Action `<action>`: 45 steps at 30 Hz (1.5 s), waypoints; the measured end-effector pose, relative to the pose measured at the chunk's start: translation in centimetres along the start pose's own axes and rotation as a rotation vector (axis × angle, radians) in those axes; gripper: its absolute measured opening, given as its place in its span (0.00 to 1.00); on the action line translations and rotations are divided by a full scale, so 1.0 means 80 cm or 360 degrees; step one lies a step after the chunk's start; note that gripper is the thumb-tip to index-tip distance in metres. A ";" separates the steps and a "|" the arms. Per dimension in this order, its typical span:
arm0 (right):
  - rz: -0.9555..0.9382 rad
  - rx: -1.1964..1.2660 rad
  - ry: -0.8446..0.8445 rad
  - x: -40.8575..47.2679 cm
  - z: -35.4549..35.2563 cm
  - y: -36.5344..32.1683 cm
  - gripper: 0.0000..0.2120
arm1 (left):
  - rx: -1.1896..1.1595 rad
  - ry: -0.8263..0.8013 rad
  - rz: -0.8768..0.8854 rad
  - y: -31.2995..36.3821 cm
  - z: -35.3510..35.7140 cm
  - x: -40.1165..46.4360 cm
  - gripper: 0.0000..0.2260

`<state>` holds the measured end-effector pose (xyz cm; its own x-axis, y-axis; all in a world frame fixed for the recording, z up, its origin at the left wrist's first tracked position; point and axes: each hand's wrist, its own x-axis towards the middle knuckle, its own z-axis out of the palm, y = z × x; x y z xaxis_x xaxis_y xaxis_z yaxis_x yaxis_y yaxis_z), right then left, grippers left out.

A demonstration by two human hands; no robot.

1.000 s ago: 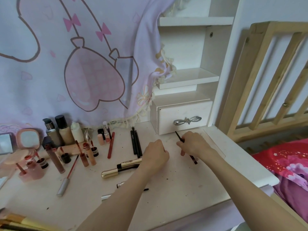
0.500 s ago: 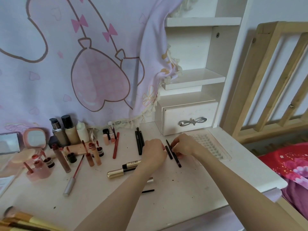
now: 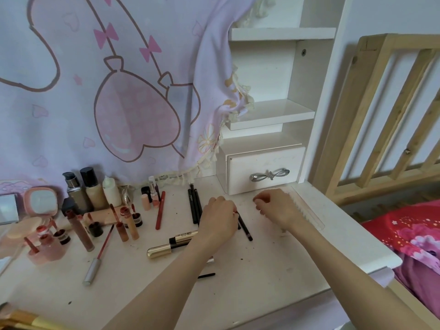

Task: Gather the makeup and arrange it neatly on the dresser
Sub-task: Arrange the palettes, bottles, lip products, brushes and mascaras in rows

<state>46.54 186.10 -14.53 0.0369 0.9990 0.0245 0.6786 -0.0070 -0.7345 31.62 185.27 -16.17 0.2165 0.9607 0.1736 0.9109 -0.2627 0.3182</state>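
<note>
Head view: my left hand (image 3: 217, 219) curls over the dark pencils (image 3: 245, 226) at the dresser (image 3: 262, 282) middle, fingertips on them; can't tell if it really grips. My right hand (image 3: 276, 208) hovers just right, fingers loosely curled, holding nothing. Gold mascara tube (image 3: 171, 244) lies near-left; lip glosses (image 3: 126, 225) and bottles (image 3: 90, 191) cluster far left.

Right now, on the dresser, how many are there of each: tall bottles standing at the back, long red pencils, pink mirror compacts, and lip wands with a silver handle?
tall bottles: 3
red pencil: 1
pink mirror compact: 1
silver-handled lip wand: 1
Total: 6
</note>
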 end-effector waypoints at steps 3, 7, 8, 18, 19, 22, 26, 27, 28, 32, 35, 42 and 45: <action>-0.0005 -0.0326 0.0389 -0.008 -0.029 0.039 0.13 | 0.0050 -0.0010 0.0174 0.023 0.000 -0.003 0.15; 0.0174 -0.0346 0.0258 -0.020 -0.047 0.087 0.15 | 0.0307 -0.0245 0.0153 0.061 0.021 -0.003 0.19; 0.0136 -0.0277 0.0227 -0.026 -0.048 0.093 0.15 | 0.0309 -0.0307 0.0111 0.071 0.026 -0.002 0.19; 0.0036 0.0087 0.0450 -0.051 -0.056 0.113 0.18 | -0.1325 -0.0115 -0.0385 0.095 0.039 0.007 0.12; 0.0040 0.0127 0.0466 -0.052 -0.056 0.114 0.18 | -0.1533 -0.0037 -0.0460 0.101 0.033 0.006 0.14; 0.0058 0.0273 0.0524 -0.052 -0.055 0.114 0.16 | -0.1866 0.0082 -0.0507 0.118 0.020 0.013 0.10; 0.0065 0.0356 0.0517 -0.053 -0.054 0.115 0.12 | -0.2009 -0.0081 -0.0480 0.133 0.013 0.023 0.12; 0.0062 0.0360 0.0520 -0.053 -0.054 0.115 0.13 | -0.2003 -0.0115 -0.0467 0.135 0.012 0.023 0.12; 0.0056 0.0361 0.0522 -0.053 -0.054 0.115 0.13 | -0.1987 -0.0136 -0.0457 0.137 0.010 0.022 0.12; 0.0028 0.0393 0.0515 -0.054 -0.055 0.115 0.12 | -0.2000 -0.0110 -0.0512 0.138 0.007 0.022 0.10; 0.0001 0.0408 0.0504 -0.053 -0.054 0.117 0.11 | -0.1937 -0.0108 -0.0566 0.136 0.007 0.026 0.12; -0.0008 0.1111 0.0599 -0.054 -0.065 0.128 0.12 | -0.1774 -0.0164 -0.0515 0.121 0.002 0.026 0.15; -0.0057 0.1348 0.0473 -0.056 -0.065 0.129 0.13 | -0.1726 -0.0143 -0.0378 0.125 -0.005 0.024 0.18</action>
<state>57.21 181.35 -18.68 0.2942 0.9446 0.1455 -0.0809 0.1763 -0.9810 41.03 184.42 -12.31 0.1419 0.9884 -0.0540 0.1526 0.0321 0.9878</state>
